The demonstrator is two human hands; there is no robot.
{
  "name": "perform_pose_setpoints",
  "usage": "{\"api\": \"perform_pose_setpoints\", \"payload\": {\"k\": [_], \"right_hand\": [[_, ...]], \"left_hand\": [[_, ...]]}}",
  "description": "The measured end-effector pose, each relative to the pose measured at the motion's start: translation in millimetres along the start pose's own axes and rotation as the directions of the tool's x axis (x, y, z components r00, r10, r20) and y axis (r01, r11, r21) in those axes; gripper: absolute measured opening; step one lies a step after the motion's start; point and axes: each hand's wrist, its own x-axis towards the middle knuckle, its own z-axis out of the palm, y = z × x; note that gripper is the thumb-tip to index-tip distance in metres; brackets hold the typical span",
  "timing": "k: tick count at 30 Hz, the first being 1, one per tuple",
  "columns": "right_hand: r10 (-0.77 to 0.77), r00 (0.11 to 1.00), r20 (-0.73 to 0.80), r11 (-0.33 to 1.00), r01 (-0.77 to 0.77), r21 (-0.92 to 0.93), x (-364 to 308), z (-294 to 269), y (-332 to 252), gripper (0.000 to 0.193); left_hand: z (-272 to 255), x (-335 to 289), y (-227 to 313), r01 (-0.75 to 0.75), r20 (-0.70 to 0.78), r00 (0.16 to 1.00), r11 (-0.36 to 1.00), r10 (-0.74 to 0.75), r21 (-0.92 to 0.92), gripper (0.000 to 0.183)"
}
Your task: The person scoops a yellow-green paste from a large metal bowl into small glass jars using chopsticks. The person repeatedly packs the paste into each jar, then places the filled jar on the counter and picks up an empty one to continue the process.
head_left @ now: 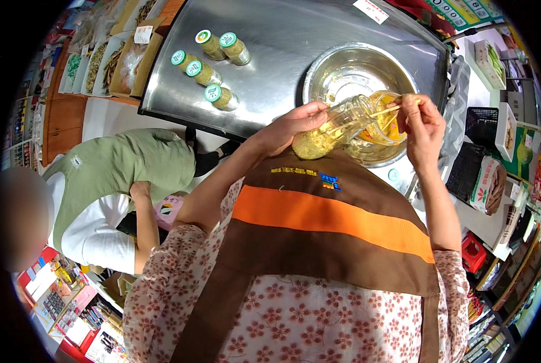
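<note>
A clear glass jar, tilted with its mouth toward the right, holds a yellowish chopped food at its lower end. My left hand is closed around the jar, thumb on top. Between the fingertips of my right hand is a pair of pale chopsticks, their tips pointing left at the jar's mouth. Just behind and below them a clear container with an orange label sits at the near side of a wide steel bowl. Yellowish bits cling to the bowl's inside.
Several filled jars with green-and-white lids stand left on the steel table. A loose lid lies right of my apron. At left, a person in a green apron bends close by. Dried-goods trays and black crates flank the table.
</note>
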Motion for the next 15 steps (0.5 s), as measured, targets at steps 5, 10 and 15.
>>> {"api": "perform_pose_setpoints", "payload": {"k": [5,10,15], "right_hand": [[0.071,0.995,-0.074,0.988,-0.060,0.143,19.1,-4.3,-9.5,0.017],[0.060,0.997,-0.042,0.995,-0.056,0.086,0.2,13.8,12.4,0.015],[0.071,0.994,-0.089,0.985,-0.055,0.163,25.0,-5.8,-5.2,0.019]], "left_hand": [[1.8,2.5,2.9,0.018,-0.053,0.998,0.992,-0.025,-0.125,0.042],[-3.0,5.0,3.0,0.028,0.016,1.000,0.991,-0.026,-0.134,0.049],[3.7,1.8,9.9,0.053,-0.048,0.997,0.988,-0.061,-0.143,0.051]]}}
